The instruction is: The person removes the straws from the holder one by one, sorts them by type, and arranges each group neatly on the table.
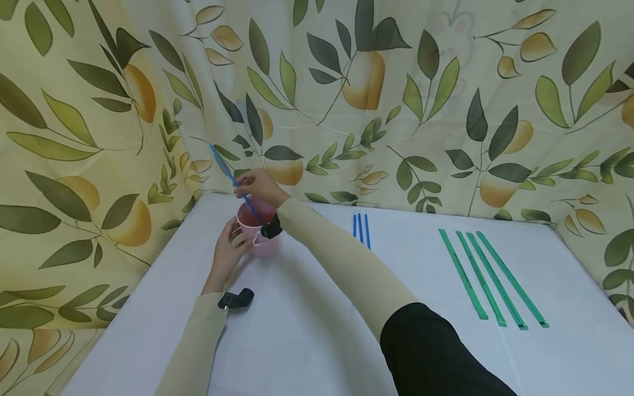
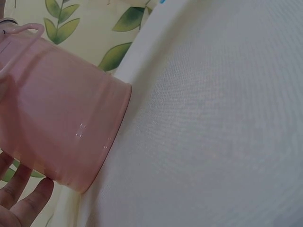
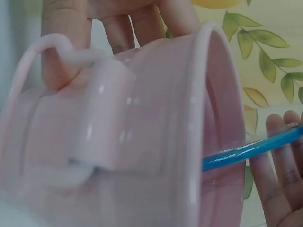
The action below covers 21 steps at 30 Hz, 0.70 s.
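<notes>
A small pink bucket [image 1: 264, 247] with a loop handle stands on the white table at the far left. My left hand [image 1: 229, 250] grips its side, with the fingers around the wall in the left wrist view. Above the bucket's mouth, my right hand [image 1: 260, 187] pinches a slim blue stick [image 1: 224, 166]. The stick slants, its lower end inside the bucket and its upper end wider, pointing up and left. In the right wrist view the stick [image 3: 251, 150] crosses the bucket's rim [image 3: 201, 118]. Its lower tip is hidden inside.
Three blue sticks [image 1: 361, 230] lie side by side in the middle of the white table [image 1: 307, 341], near the back. Several long green strips [image 1: 512, 278] lie at the right. A leaf-patterned curtain [image 1: 396, 137] hangs behind the table.
</notes>
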Each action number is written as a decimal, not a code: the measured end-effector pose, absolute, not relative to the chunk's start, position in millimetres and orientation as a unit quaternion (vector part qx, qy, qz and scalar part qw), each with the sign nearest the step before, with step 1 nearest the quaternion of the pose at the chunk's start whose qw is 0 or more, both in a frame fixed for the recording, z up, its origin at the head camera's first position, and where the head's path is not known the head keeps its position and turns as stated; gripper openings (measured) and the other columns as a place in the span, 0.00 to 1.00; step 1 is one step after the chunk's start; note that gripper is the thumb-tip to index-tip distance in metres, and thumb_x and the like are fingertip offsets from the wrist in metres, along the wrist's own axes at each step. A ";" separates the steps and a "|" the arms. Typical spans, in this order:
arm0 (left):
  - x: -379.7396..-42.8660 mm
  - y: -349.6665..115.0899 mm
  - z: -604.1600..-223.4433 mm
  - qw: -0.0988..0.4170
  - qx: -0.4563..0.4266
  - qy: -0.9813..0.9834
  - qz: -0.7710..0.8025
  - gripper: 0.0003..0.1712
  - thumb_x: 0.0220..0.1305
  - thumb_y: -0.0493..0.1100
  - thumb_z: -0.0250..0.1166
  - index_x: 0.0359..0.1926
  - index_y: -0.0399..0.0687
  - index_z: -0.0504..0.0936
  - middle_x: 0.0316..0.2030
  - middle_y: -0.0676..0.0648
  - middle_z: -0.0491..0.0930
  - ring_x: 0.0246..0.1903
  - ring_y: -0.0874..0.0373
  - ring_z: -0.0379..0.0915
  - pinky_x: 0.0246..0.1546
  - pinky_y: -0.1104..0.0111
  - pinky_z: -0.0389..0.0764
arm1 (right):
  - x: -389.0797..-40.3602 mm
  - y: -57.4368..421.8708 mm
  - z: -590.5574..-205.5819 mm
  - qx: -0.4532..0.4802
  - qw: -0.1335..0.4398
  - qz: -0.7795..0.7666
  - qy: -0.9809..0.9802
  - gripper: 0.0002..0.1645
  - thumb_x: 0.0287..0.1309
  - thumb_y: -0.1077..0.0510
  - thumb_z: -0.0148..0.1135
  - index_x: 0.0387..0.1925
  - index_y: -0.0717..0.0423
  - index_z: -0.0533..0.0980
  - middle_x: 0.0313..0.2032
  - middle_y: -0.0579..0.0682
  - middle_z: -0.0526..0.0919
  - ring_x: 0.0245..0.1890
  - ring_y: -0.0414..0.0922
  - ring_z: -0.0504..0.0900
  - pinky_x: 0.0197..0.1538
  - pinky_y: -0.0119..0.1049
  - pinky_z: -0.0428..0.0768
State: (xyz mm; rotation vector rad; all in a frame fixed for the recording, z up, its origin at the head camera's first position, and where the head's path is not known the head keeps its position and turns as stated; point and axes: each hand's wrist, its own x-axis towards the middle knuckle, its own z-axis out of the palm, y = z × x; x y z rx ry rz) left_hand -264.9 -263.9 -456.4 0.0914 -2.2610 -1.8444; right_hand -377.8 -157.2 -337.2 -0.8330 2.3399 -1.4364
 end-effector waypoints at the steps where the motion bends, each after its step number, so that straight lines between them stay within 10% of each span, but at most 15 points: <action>1: -265.1 -263.8 -456.2 0.112 0.028 -0.770 -0.628 0.42 0.58 0.30 0.63 0.71 0.46 0.55 0.67 0.37 0.60 0.67 0.44 0.57 0.65 0.54 0.70 | -377.7 -155.1 -335.9 -0.286 0.137 -0.499 0.806 0.17 0.57 0.61 0.63 0.47 0.64 0.78 0.43 0.59 0.85 0.42 0.47 0.86 0.41 0.31 0.86; 21: -262.3 -261.9 -456.4 0.127 0.019 -0.772 -0.623 0.43 0.57 0.29 0.63 0.71 0.44 0.54 0.67 0.36 0.60 0.67 0.43 0.57 0.66 0.53 0.69 | -375.6 -108.5 -287.2 -0.263 0.068 -0.680 0.681 0.18 0.60 0.63 0.59 0.50 0.69 0.75 0.47 0.66 0.81 0.41 0.48 0.86 0.47 0.39 0.86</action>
